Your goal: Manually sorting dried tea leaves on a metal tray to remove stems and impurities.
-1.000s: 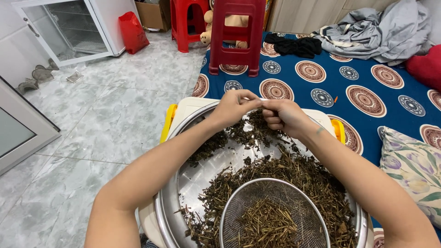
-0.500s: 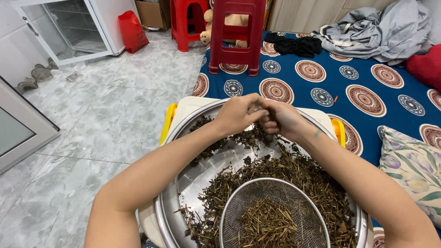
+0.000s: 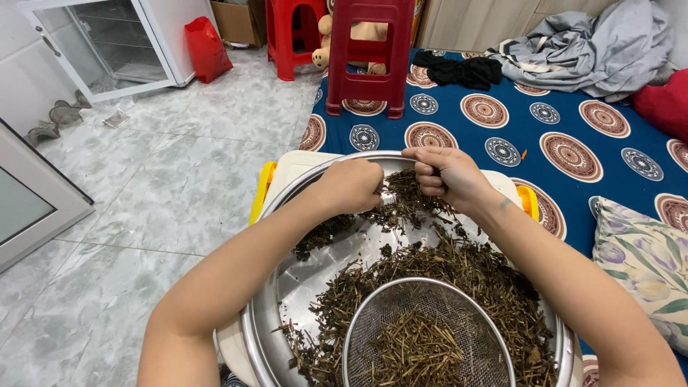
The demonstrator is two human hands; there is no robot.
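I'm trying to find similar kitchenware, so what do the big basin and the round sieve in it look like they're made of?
The basin looks like polished metal, probably stainless steel: silvery, with bright reflections on its bare bottom and rolled rim. The sieve seems to be fine woven wire mesh in a shiny metal ring, also steel by its look, and it holds cut dried stems.

Both bare forearms reach forward and converge; the left hand [image 3: 350, 185] is curled into a loose fist, knuckles up; the right hand [image 3: 446, 175] sits just beside it, fingers [image 3: 428, 180] bent inward, pinched closed.
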